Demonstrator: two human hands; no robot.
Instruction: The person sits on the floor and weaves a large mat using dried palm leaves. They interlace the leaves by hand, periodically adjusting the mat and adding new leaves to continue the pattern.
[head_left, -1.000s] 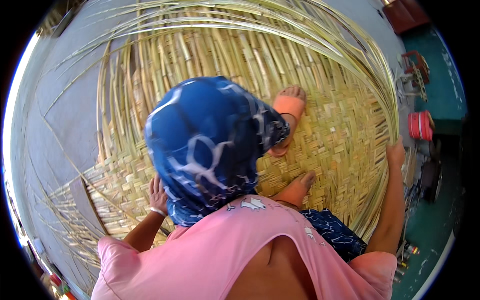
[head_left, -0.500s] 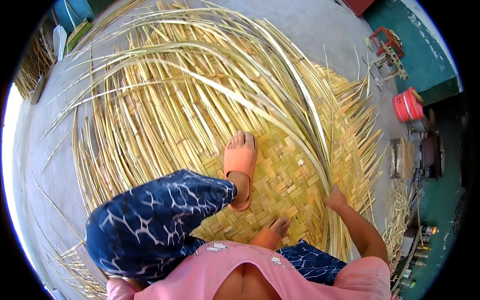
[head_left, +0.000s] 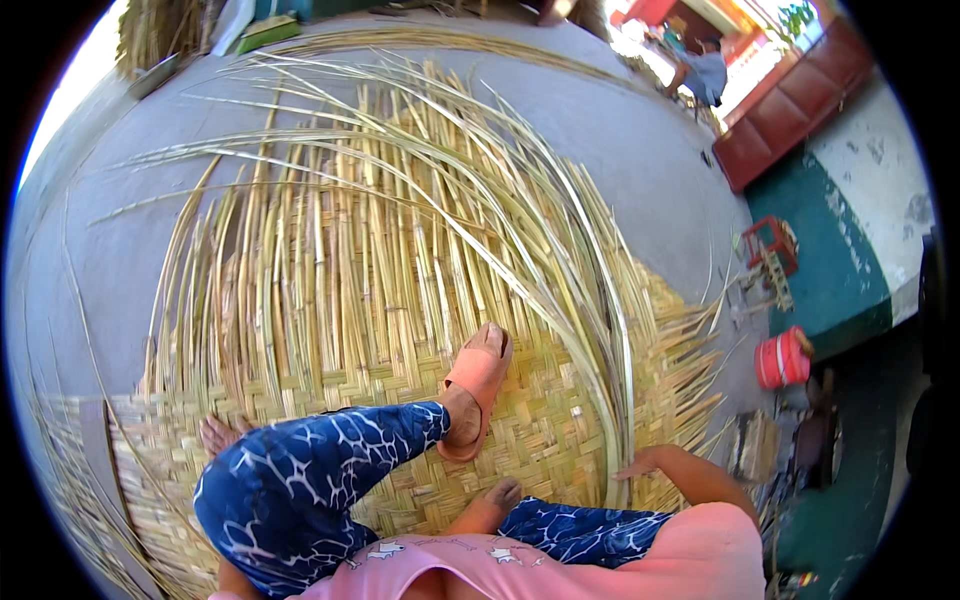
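Observation:
A large woven mat (head_left: 540, 425) of pale split strips, possibly bamboo or cane, lies on the floor, and long loose strips (head_left: 370, 240) stretch away from its weave. My right hand (head_left: 645, 464) is closed around the near end of a bundle of long strips (head_left: 590, 350), which arches up and away to the far left. Beside my bent left knee, my left hand (head_left: 220, 432) shows only its fingers, spread on the mat's left part; the rest is hidden behind the leg. One sandalled foot (head_left: 475, 385) presses on the mat, and the other foot (head_left: 495, 505) is partly hidden.
A dark flat bar (head_left: 105, 460) crosses the strips at the left. To the right stand a red bucket (head_left: 782, 358), a small red stool (head_left: 770, 245) and a dark red sofa (head_left: 795, 105). Another person (head_left: 703, 72) sits far off. More long strips (head_left: 450, 40) lie beyond the mat.
The view has tilted up and turned, showing the sofa and the other person. My left hand's fingers have come into view on the mat. My right hand stays at the strip bundle.

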